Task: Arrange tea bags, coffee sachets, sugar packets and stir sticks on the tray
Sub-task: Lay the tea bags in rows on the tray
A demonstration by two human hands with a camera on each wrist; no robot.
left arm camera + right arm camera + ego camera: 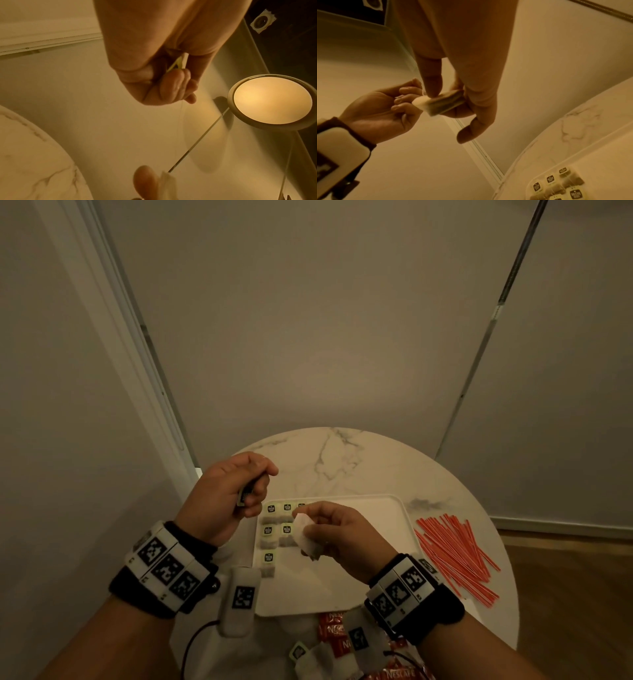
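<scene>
While the right hand (337,537) pinches a tea bag (443,103) between thumb and curled fingers above the white tray (370,508), the left hand (227,494) is raised over the tray's left edge, fingers curled around that bag's paper tag (245,494). Six tea bags (277,530) lie in rows at the tray's far-left corner. Red stir sticks (457,553) lie piled on the marble table (342,460) right of the tray. Red coffee sachets (334,631) lie on the table, just beside the tray's near edge

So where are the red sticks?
In the head view, the stir sticks lie in a loose pile on the table, just right of the tray.
</scene>
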